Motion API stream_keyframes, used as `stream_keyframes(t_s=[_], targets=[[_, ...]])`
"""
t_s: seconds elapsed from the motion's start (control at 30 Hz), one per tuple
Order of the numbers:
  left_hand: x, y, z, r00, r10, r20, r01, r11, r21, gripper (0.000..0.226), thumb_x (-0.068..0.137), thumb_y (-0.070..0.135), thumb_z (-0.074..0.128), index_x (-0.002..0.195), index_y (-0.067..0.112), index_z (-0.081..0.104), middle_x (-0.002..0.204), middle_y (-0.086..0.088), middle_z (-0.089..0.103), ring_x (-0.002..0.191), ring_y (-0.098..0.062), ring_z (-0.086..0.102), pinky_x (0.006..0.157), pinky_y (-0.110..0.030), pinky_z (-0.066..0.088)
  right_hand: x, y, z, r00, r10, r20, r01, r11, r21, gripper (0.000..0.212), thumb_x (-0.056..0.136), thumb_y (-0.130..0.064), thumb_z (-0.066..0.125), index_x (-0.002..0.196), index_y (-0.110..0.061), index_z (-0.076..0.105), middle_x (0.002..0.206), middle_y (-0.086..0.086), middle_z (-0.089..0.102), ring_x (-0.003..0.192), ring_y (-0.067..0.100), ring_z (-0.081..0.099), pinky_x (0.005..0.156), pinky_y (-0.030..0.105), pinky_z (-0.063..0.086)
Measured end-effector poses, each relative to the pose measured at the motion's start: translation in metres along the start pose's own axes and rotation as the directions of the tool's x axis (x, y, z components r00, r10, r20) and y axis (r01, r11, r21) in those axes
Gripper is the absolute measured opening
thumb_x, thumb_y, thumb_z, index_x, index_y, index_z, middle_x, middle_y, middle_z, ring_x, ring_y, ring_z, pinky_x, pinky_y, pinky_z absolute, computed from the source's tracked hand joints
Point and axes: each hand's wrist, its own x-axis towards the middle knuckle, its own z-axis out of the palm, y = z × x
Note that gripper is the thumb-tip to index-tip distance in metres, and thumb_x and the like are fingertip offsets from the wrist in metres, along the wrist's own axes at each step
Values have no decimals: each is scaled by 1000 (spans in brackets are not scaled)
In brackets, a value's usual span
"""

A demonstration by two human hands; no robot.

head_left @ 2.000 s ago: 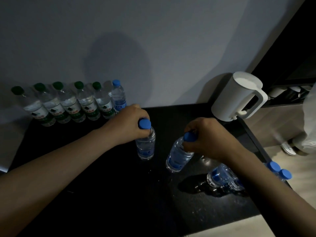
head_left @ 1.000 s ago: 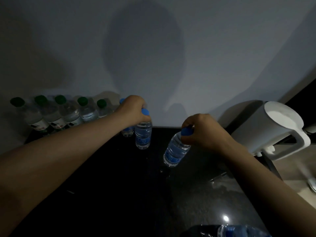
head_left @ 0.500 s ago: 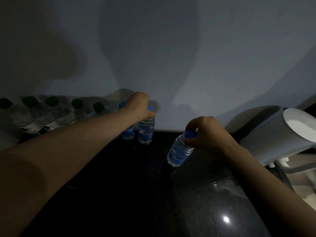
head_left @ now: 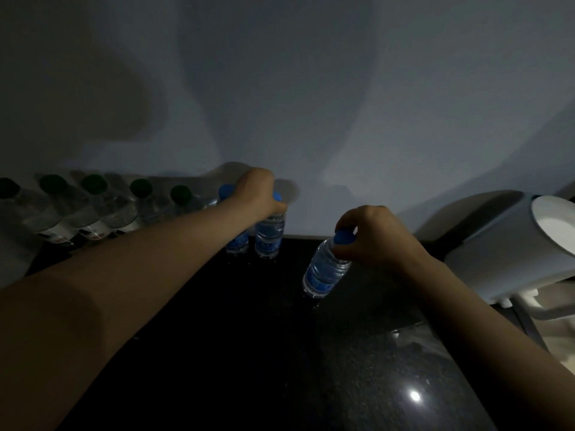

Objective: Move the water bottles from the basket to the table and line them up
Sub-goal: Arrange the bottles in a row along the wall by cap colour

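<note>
Moved: left grip [head_left: 255,194] has carried the left bottle [head_left: 269,236] from mid-bench back to 12 o'clock, against the wall [head_left: 280,88]. The right bottle [head_left: 325,272] has followed part way and is still tilted.
Left grip: fingers curled over the cap from above, holding the left bottle; the cap is mostly hidden.
Right grip [head_left: 373,237]: pinches the blue cap of the right bottle, holding it by the top.
Left bottle: upright at 12 o'clock, base seemingly on the bench [head_left: 249,353], just beside the end bottle [head_left: 238,242]. I cannot tell whether the two touch.
Right bottle: at 1 o'clock, clear of the row, cap leaning toward 2 o'clock and base toward 7. Whether the base rests on the bench I cannot tell.
Row: five green-capped bottles [head_left: 93,209] run along the wall from 9 to 11 o'clock, then the blue-capped end bottle.
Basket: out of view, so what remains in it is unknown.
Kettle [head_left: 504,244]: at 3 o'clock, well apart from the bottles.
Meaning: the left bottle looks as good as placed and likely needs only a release. The right bottle should probably be stood upright in the next slot, toward 1 o'clock.
Risk: swinging a tilted bottle in could knock its neighbour over.
</note>
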Motion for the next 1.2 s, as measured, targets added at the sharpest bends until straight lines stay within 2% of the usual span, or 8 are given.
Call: stream_keyframes(t_s=[0.13,0.3,0.47,0.67,0.77,0.9,1.1,1.2], targets=[[0,1,6,1000,1,-17,-1,1000,0,33,74,28,73,77,7,48,63,0,40,70,-21,48,59,-28,35,7,0,0,1000,4,17,-4,1000,2,34,78,-24,74,110,-11,66,109,7,66,95,19,61,85,34,55],[-3,-6,11,998,23,-62,-25,999,-27,33,72,28,73,76,8,48,61,2,37,63,-18,44,44,-24,23,25,-1,1,1000,1,20,0,1000,-31,36,81,-24,73,114,-11,64,113,7,64,100,20,61,89,33,54],[-6,-6,14,997,16,-70,-21,998,-67,34,72,27,75,80,9,48,74,-4,45,72,-20,46,61,-28,34,44,-3,3,1000,-8,23,9,997,-82,36,81,-24,72,113,-9,65,112,9,65,100,22,61,90,36,54],[-10,-7,15,997,23,-75,-30,995,-99,35,73,26,74,79,7,46,70,-3,43,70,-21,47,55,-28,32,67,-5,3,996,75,-49,-78,995,-57,34,79,-27,75,104,-6,66,102,12,65,87,21,58,77,32,52],[-10,-9,15,996,13,-87,-24,992,-124,35,74,26,75,80,8,46,70,0,41,69,-19,46,51,-26,28,77,-7,4,994,92,-59,-95,994,-57,34,79,-27,74,104,-5,67,103,13,64,92,24,60,82,36,54],[-11,-7,16,996,16,-86,-26,993,-113,35,73,27,75,80,7,46,70,-1,41,68,-19,47,50,-26,29,87,-7,7,992,104,-71,-108,993,-55,35,78,-27,75,102,-3,68,102,14,65,90,24,61,79,34,54],[-9,-7,16,998,9,-64,-17,991,-134,33,74,25,75,80,7,48,75,-6,48,71,-21,50,57,-29,35,96,-10,13,990,116,-77,-120,992,-43,33,78,-27,75,98,-2,69,97,14,67,87,23,61,79,34,55],[-9,-7,16,998,6,-63,-15,990,-140,33,74,26,75,81,8,48,74,-4,48,70,-21,51,53,-27,34,97,-10,19,991,127,-54,-129,991,-36,32,79,-27,75,97,-1,69,96,14,68,87,24,64,82,37,57]])
